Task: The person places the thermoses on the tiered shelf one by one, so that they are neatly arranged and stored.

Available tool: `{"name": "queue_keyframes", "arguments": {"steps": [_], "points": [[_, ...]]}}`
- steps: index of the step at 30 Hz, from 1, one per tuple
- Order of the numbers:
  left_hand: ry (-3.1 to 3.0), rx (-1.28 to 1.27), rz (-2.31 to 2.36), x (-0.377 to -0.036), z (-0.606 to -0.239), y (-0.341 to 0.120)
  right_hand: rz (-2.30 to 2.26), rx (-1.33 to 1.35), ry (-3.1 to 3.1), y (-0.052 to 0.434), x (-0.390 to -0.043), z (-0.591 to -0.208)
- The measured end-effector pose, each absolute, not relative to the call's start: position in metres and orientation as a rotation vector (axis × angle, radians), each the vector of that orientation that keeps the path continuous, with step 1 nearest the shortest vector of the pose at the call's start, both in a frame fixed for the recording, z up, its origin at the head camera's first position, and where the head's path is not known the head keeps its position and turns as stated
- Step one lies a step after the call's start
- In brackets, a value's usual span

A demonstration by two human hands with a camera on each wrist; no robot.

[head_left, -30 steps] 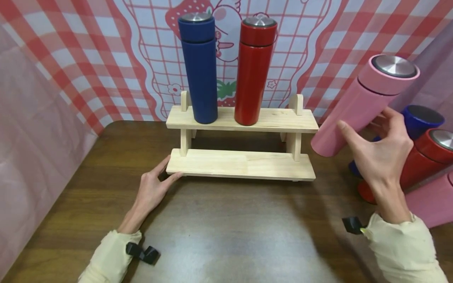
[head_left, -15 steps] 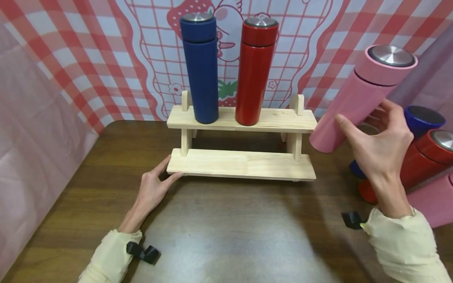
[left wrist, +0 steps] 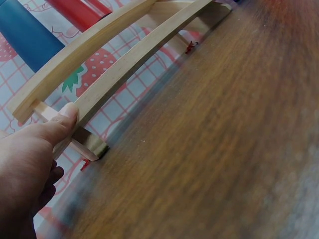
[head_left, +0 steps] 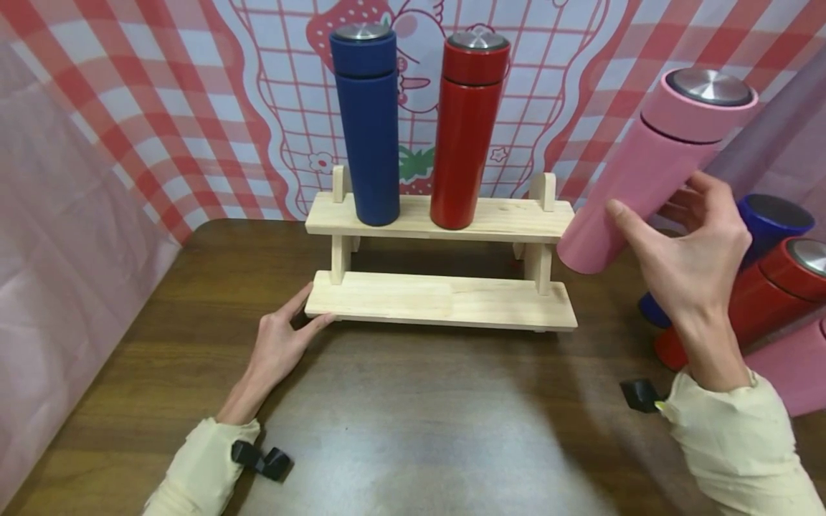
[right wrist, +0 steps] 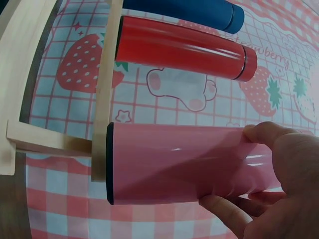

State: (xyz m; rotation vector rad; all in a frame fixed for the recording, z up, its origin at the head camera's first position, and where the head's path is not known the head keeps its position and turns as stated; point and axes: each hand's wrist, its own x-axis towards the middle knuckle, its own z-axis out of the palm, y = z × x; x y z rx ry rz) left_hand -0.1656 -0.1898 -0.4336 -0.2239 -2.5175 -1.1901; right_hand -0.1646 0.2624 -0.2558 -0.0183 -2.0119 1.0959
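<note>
A two-tier wooden rack (head_left: pixel 445 302) stands on the dark table. On its upper shelf stand a blue flask (head_left: pixel 368 125) and a red flask (head_left: pixel 466 129), both upright. My right hand (head_left: pixel 693 261) grips a pink flask (head_left: pixel 652 168) with a steel cap, tilted in the air by the rack's right end; its base (right wrist: pixel 110 164) hangs close to the upper shelf's end. My left hand (head_left: pixel 280 337) rests on the table, thumb (left wrist: pixel 65 117) and fingers touching the lower shelf's left front corner.
More flasks lie at the right edge of the table: a blue one (head_left: pixel 768 222), a red one (head_left: pixel 768 294) and a pink one (head_left: pixel 796 365). A checked strawberry cloth (head_left: pixel 193 107) hangs behind. Bare wood (head_left: pixel 419 423) spreads before the rack.
My right hand has lifted the pink flask a little higher and leftward, toward the rack's upper shelf. The left hand has stayed in place.
</note>
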Motion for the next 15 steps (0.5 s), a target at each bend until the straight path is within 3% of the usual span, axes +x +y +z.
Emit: {"name": "queue_keyframes", "arguments": {"steps": [15], "points": [[-2.540,-0.213,-1.202,-0.165,-0.433,-0.190,1.153,0.019,-2.000,0.252,-0.178,-0.251]]}}
